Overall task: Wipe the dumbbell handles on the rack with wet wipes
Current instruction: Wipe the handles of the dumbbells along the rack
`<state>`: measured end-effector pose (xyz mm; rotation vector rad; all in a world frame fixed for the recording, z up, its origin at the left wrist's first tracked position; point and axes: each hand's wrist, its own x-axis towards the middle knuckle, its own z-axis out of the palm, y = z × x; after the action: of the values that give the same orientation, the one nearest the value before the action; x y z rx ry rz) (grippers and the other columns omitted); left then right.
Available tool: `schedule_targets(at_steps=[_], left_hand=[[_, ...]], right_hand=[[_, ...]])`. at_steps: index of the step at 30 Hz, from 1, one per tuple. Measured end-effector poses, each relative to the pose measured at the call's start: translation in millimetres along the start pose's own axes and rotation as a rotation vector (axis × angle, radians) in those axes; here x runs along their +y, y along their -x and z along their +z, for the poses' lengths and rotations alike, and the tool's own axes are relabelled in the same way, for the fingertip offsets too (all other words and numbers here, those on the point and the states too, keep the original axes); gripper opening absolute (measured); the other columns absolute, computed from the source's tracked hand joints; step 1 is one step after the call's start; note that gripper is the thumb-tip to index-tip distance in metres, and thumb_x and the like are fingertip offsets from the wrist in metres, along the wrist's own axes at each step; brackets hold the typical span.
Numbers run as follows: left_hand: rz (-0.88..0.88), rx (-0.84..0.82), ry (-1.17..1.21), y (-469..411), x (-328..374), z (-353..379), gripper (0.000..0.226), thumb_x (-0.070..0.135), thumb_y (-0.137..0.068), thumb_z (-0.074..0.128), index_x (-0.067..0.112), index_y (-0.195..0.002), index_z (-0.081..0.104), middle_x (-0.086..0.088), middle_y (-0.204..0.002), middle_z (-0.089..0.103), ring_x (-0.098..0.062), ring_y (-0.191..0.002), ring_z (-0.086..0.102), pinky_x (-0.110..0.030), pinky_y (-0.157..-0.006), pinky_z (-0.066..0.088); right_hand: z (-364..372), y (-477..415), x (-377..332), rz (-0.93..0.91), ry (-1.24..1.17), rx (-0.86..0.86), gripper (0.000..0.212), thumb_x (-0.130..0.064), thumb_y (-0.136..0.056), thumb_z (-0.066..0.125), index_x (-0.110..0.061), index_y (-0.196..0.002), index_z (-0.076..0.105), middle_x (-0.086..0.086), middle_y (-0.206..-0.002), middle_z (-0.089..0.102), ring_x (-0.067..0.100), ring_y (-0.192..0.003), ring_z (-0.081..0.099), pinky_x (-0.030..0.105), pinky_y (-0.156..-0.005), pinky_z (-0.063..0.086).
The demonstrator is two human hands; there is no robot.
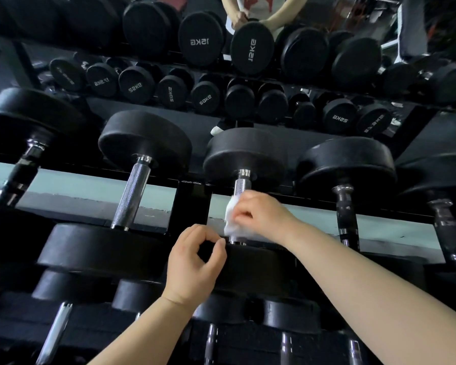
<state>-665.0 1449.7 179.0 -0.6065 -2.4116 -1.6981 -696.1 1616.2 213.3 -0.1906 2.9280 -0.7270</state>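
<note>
From the head view, the handle (242,186) being cleaned is a bright chrome bar with fine knurling. It runs from a thick black round head (245,154) on its far end to another black head (261,267) on its near end. Only the upper stretch of the handle shows bare. The lower stretch is wrapped in a crumpled white wipe (232,219), bunched against the metal and reaching almost to the collar by the near head. The right hand (261,214) comes in from the right of the handle, fingers curled round wipe and bar together. The left hand (192,259) sits just left of and below the handle, over the edge of the near head. Its fingers are curled in, thumb and forefinger making a ring, with nothing visibly held; whether a fingertip touches the head, I cannot tell. Left of the handle lies a second dumbbell whose knurled chrome bar (131,196) is uncovered, and right of it a darker bar (346,214). All lie across a black rack rail (194,204) passing behind the handle. Above the handle, beyond the far head, a mirror shows reflected dumbbells (252,52) with reversed weight markings.
</note>
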Motion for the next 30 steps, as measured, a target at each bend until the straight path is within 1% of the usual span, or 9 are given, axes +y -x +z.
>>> schedule_targets(at_steps=[3, 5, 8, 11, 16, 21, 23, 25, 30], left_hand=[[0.000, 0.004, 0.011, 0.0, -0.6, -0.1, 0.011, 0.035, -0.073, 0.045, 0.037, -0.063, 0.043, 0.018, -0.078, 0.056, 0.001, -0.071, 0.050, -0.005, -0.066, 0.035], [0.009, 0.008, 0.007, -0.5, -0.6, 0.3, 0.011, 0.035, -0.073, 0.045, 0.038, -0.063, 0.043, 0.020, -0.078, 0.056, 0.001, -0.071, 0.050, -0.004, -0.067, 0.035], [0.016, 0.013, 0.000, -0.6, -0.7, 0.7, 0.011, 0.034, -0.073, 0.045, 0.038, -0.064, 0.043, 0.017, -0.079, 0.056, 0.000, -0.072, 0.051, -0.004, -0.067, 0.036], [0.016, 0.010, -0.005, -0.7, -0.8, 0.6, 0.011, 0.033, -0.073, 0.045, 0.038, -0.064, 0.043, 0.017, -0.080, 0.056, 0.000, -0.072, 0.050, -0.004, -0.066, 0.036], [0.027, 0.014, -0.018, -1.1, -0.7, 0.7, 0.010, 0.033, -0.073, 0.045, 0.038, -0.064, 0.044, 0.011, -0.084, 0.056, 0.000, -0.072, 0.051, -0.003, -0.067, 0.036], [0.020, 0.016, -0.006, -1.3, -0.6, 1.0, 0.010, 0.033, -0.073, 0.045, 0.038, -0.064, 0.044, 0.016, -0.080, 0.056, 0.000, -0.072, 0.051, -0.003, -0.067, 0.036], [0.022, 0.016, -0.007, -1.0, -0.9, 0.8, 0.010, 0.033, -0.073, 0.045, 0.038, -0.065, 0.044, 0.019, -0.079, 0.056, 0.001, -0.072, 0.050, -0.003, -0.067, 0.036], [0.021, 0.019, -0.008, -0.8, -1.5, 0.9, 0.010, 0.033, -0.073, 0.045, 0.039, -0.065, 0.044, 0.022, -0.079, 0.056, 0.002, -0.073, 0.051, -0.002, -0.067, 0.036], [0.032, 0.017, -0.012, -1.9, -2.8, 1.3, 0.011, 0.033, -0.073, 0.045, 0.039, -0.064, 0.044, 0.023, -0.078, 0.056, 0.001, -0.072, 0.050, -0.003, -0.067, 0.036]], right_hand=[[-9.4, -8.7, 10.8, 0.241, -0.276, 0.348, 0.020, -0.004, -0.086, 0.050, -0.005, -0.095, 0.067, 0.002, -0.091, 0.052, 0.012, -0.083, 0.048, -0.001, -0.062, 0.033], [-9.6, -13.0, 17.6, 0.377, -0.435, 0.403, 0.020, -0.006, -0.088, 0.049, -0.003, -0.102, 0.064, 0.000, -0.093, 0.054, 0.011, -0.084, 0.047, -0.002, -0.059, 0.033], [-1.9, -20.0, 16.6, 0.426, -0.515, 0.363, 0.020, -0.004, -0.089, 0.046, -0.002, -0.103, 0.060, 0.000, -0.092, 0.054, 0.012, -0.087, 0.048, 0.001, -0.059, 0.034], [2.7, -12.6, 14.7, 0.429, -0.609, 0.303, 0.016, -0.004, -0.090, 0.047, -0.006, -0.100, 0.059, -0.002, -0.092, 0.055, 0.012, -0.088, 0.049, 0.014, -0.071, 0.040], [9.0, 7.5, 14.9, 0.447, -0.616, 0.122, 0.027, -0.003, -0.088, 0.049, -0.021, -0.067, 0.047, -0.010, -0.074, 0.050, 0.008, -0.072, 0.047, 0.019, -0.067, 0.040], [3.7, -9.5, 16.7, 0.491, -0.740, 0.274, 0.016, -0.002, -0.088, 0.046, -0.015, -0.079, 0.052, -0.003, -0.078, 0.053, 0.015, -0.080, 0.050, 0.032, -0.079, 0.048], [5.2, -8.0, 16.9, 0.472, -0.790, 0.273, 0.021, -0.002, -0.087, 0.049, -0.019, -0.075, 0.051, -0.006, -0.076, 0.052, 0.013, -0.076, 0.051, 0.024, -0.075, 0.050], [8.8, 3.0, 12.9, 0.445, -0.720, 0.210, 0.026, -0.001, -0.084, 0.053, -0.022, -0.069, 0.049, -0.009, -0.071, 0.051, 0.005, -0.065, 0.047, 0.006, -0.058, 0.042], [17.4, 23.6, 9.7, 0.433, -0.529, 0.003, 0.028, -0.005, -0.081, 0.057, -0.023, -0.062, 0.047, -0.010, -0.069, 0.052, 0.004, -0.062, 0.046, 0.012, -0.054, 0.036]])
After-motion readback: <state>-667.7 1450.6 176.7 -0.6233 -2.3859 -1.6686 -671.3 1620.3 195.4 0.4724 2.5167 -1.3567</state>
